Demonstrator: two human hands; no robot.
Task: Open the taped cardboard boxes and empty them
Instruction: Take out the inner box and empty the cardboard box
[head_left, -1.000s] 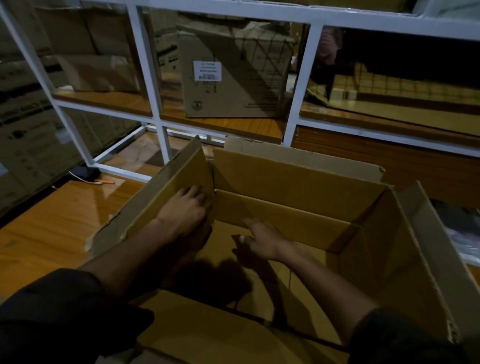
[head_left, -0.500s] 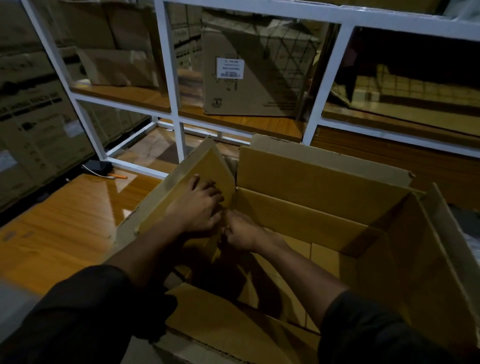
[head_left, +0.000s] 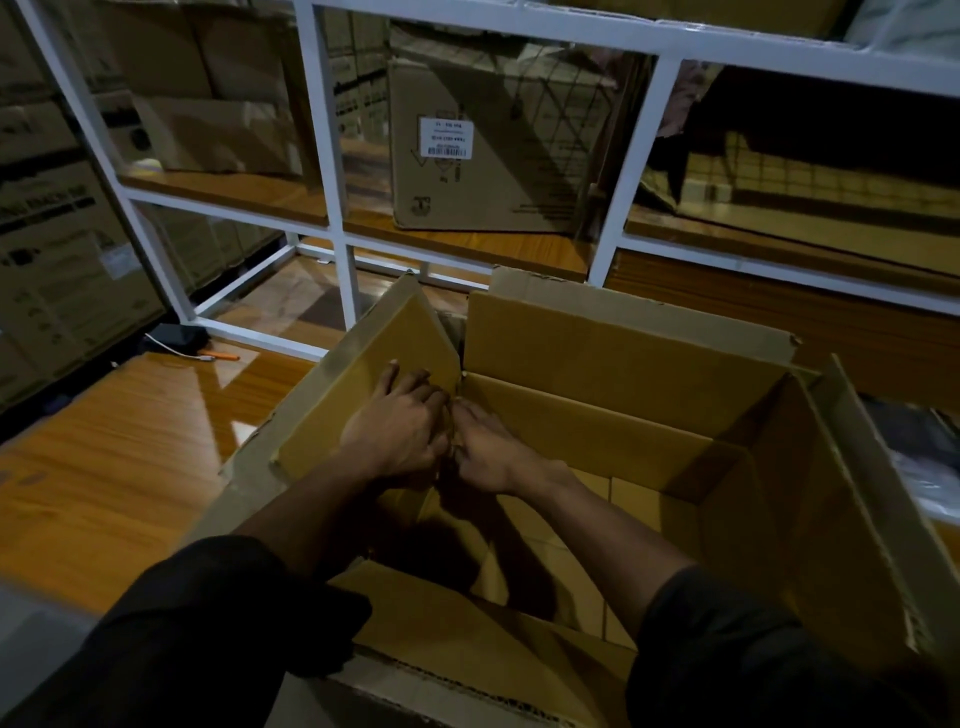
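Open cardboard box (head_left: 597, 415) is sitting on the wooden floor (head_left: 114, 457), right in front of the white shelf frame (head_left: 337, 208), all four flaps standing up or folded out. Inside, only the bare bottom panels are showing.

Both hands are working at the box's far-left inner corner, where the left flap (head_left: 374, 364) meets the back wall. Left hand (head_left: 400, 426) is lying on the inner face of that flap, fingers spread and bent, pressing on the cardboard; nothing is visibly held in it. Right hand (head_left: 488, 457) is just beside it, touching it at the fingertips, fingers curled in toward the corner seam. Can't tell whether it's pinching anything, fingertips are hidden.

Dark sleeves are covering both upper forearms.

On the shelf behind, a closed carton (head_left: 483, 156) with a white barcode label (head_left: 447, 136) is standing at the shelf's front edge. Small dark device (head_left: 174, 335) with a white cable is lying on the floor by the frame's foot.
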